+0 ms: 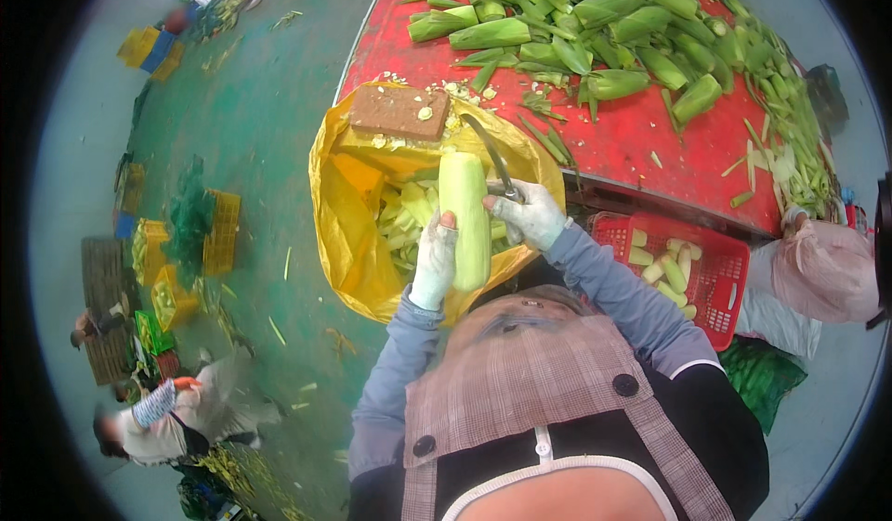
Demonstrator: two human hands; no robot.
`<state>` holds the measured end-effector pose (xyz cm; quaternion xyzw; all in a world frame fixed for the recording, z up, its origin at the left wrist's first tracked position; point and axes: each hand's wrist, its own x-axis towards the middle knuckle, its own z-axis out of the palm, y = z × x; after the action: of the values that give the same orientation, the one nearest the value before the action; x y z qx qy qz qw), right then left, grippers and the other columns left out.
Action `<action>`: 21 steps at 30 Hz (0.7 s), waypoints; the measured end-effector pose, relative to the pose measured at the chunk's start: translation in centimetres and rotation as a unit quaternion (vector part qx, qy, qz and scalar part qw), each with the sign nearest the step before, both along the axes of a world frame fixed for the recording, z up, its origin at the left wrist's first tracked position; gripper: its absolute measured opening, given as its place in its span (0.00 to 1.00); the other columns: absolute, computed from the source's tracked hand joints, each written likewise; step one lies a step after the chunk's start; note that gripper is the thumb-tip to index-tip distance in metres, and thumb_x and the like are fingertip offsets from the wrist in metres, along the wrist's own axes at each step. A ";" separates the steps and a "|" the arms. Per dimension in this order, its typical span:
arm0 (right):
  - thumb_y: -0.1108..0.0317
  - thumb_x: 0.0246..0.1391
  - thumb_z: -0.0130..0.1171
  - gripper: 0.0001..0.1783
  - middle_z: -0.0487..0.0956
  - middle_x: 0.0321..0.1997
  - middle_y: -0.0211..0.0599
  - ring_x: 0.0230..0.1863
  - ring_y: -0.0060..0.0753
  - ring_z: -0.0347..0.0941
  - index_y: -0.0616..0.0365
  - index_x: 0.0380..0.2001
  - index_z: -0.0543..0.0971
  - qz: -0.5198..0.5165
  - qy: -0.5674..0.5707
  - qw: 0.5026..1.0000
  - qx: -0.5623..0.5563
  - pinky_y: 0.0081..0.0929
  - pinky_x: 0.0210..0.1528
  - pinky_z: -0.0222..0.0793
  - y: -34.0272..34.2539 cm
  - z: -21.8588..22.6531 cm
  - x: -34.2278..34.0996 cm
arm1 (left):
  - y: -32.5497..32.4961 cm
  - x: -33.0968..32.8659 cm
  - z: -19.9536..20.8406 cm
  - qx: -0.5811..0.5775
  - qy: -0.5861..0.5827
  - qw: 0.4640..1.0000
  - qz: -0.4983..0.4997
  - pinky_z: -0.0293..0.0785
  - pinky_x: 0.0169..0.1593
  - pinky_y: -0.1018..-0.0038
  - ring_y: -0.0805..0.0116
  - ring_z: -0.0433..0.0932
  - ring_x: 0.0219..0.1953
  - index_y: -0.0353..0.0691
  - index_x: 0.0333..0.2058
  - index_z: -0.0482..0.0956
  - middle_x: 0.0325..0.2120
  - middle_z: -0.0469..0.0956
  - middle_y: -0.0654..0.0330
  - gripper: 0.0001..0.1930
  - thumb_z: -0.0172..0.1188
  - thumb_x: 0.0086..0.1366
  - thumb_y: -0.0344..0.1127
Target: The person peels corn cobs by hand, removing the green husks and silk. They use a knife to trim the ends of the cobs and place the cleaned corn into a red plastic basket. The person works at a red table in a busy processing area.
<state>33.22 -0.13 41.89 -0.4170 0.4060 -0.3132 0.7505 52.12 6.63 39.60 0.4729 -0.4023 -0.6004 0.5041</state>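
Stretching across the left of the view, the green floor [297, 149] carries loose leaf scraps, several yellow crates [222, 233] and, at lower left, another person [177, 419]. Next in size comes the red worktop [632, 149], with a broad heap of green sheathed vegetables [609, 6] across its far part and trimmings trailing down its right side. At the worktop's near left corner, a yellow bag [339, 233] gapes wide, pale green peelings [395, 228] inside it. Below the worktop's near edge, to the right, a red crate [720, 307] holds a handful of stripped pale pieces [674, 275], and a pink bag [827, 270] bulges farther right. Smaller is the flat brown block [395, 114] beside the bag's far rim, strewn with chips. The thick pale-green vegetable [466, 224] stands lengthwise above the bag's mouth. The left grip [435, 266], in a whitish glove, is wrapped around its lower left side, thumb pressed in front. The right grip [534, 214], similarly gloved, is curled about the near end of a slim, dark curved tool [492, 149], thumb at the vegetable's right side.
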 end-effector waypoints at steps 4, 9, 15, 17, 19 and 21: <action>0.54 0.52 0.70 0.29 0.76 0.29 0.27 0.17 0.14 0.62 0.63 0.50 0.75 -0.052 0.053 0.995 -0.064 0.17 0.18 0.60 0.3 0.9 1.5 | -0.2 -0.5 0.7 -0.036 -0.068 0.996 0.034 0.70 0.47 0.74 0.72 0.73 0.43 0.32 0.55 0.69 0.44 0.76 0.58 0.29 0.52 0.71 0.54; 0.60 0.52 0.70 0.21 0.76 0.29 0.28 0.16 0.15 0.65 0.61 0.44 0.77 -0.077 -0.054 0.995 0.021 0.17 0.17 0.62 -0.3 0.2 1.2 | 0.2 -0.4 0.8 -0.048 -0.031 0.997 0.052 0.69 0.49 0.75 0.72 0.71 0.44 0.32 0.56 0.69 0.45 0.75 0.58 0.33 0.55 0.68 0.58; 0.63 0.56 0.65 0.12 0.76 0.27 0.27 0.15 0.16 0.66 0.59 0.37 0.79 -0.015 0.121 0.986 -0.113 0.19 0.17 0.62 -1.0 1.6 0.9 | 0.6 -0.3 -0.5 -0.069 -0.108 0.988 0.089 0.69 0.50 0.74 0.70 0.72 0.45 0.32 0.55 0.69 0.45 0.76 0.57 0.35 0.56 0.66 0.61; 0.64 0.57 0.63 0.11 0.74 0.25 0.26 0.15 0.17 0.66 0.60 0.36 0.78 0.006 0.100 0.991 -0.084 0.20 0.17 0.63 -1.3 1.6 1.1 | 0.7 0.1 -0.8 -0.068 -0.101 0.990 0.071 0.70 0.50 0.74 0.70 0.73 0.45 0.32 0.55 0.69 0.46 0.76 0.57 0.34 0.53 0.68 0.60; 0.65 0.58 0.61 0.09 0.73 0.23 0.26 0.15 0.17 0.66 0.60 0.36 0.76 0.017 0.086 0.994 -0.063 0.20 0.16 0.62 -1.3 1.6 1.3 | 1.0 0.3 -0.8 -0.038 -0.042 0.997 0.050 0.70 0.50 0.74 0.70 0.74 0.46 0.32 0.55 0.69 0.46 0.76 0.56 0.33 0.51 0.69 0.59; 0.66 0.58 0.60 0.08 0.72 0.21 0.27 0.13 0.18 0.64 0.59 0.37 0.75 0.017 0.078 0.995 -0.053 0.20 0.15 0.60 -1.3 1.4 1.7 | 1.4 0.5 -0.8 0.021 0.065 0.997 0.025 0.71 0.51 0.74 0.70 0.75 0.47 0.32 0.55 0.69 0.47 0.77 0.56 0.31 0.48 0.71 0.58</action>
<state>34.90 -1.39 43.28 -0.4860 0.4389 -0.2881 0.6987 52.65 8.07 38.83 0.4535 -0.3442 -0.6253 0.5337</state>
